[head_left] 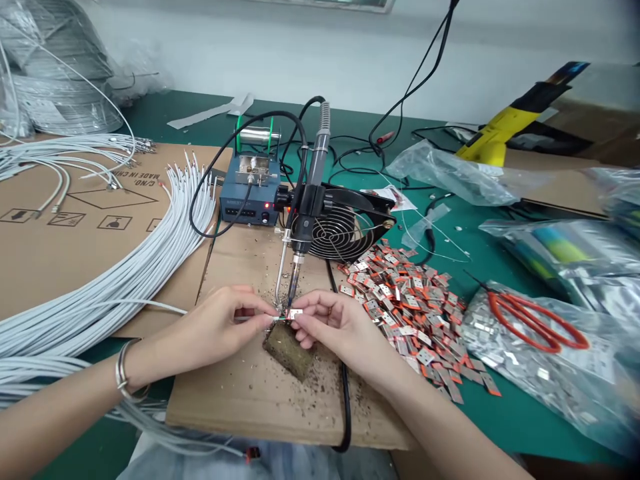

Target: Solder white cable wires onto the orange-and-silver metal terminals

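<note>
Centre frame, a mounted soldering iron (313,190) points down with its tip near both hands. My left hand (223,320) pinches the end of a white cable (143,302), where thin coloured wires show. Between the thumb and fingers of my right hand (340,330) is a small metal connector (297,313), right at the iron's tip and touching or nearly touching the wires. Under the fingertips lies a brownish block (290,350) on the cardboard (240,393). Whether solder is on the joint is too small to tell.
Bundled white cables (150,257) lie left. Behind stand a blue soldering station (245,207), a solder spool (257,135) and a black fan (345,230). To the right are piled connectors (410,300), orange-handled scissors (537,323) on a plastic bag (530,373), and a yellow tool (500,130).
</note>
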`<state>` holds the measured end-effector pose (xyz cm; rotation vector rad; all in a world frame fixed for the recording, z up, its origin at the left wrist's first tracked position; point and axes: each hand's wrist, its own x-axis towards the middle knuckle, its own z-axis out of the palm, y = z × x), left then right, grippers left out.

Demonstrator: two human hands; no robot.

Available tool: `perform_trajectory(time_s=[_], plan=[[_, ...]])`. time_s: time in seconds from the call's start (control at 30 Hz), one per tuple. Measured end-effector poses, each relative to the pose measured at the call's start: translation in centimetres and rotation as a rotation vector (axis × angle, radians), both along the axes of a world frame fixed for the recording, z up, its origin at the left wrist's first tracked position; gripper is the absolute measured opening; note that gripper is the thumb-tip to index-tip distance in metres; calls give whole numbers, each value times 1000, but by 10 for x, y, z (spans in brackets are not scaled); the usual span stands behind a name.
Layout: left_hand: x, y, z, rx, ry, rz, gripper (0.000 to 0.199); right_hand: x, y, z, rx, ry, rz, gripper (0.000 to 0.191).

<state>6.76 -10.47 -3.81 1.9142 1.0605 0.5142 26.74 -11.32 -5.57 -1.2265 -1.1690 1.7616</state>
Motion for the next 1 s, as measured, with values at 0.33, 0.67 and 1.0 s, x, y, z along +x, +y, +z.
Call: perform_trajectory(time_s=[0.33, 0.67, 1.0], plan=[[4, 1, 7, 78, 95, -22, 21, -1, 0, -3, -12, 67, -27, 31], [5, 0, 9, 87, 125, -30, 23, -1, -2, -1, 15, 46, -50, 27], [5, -2, 7, 146, 105, -14, 22, 0, -1, 1, -23, 16, -43, 31]])
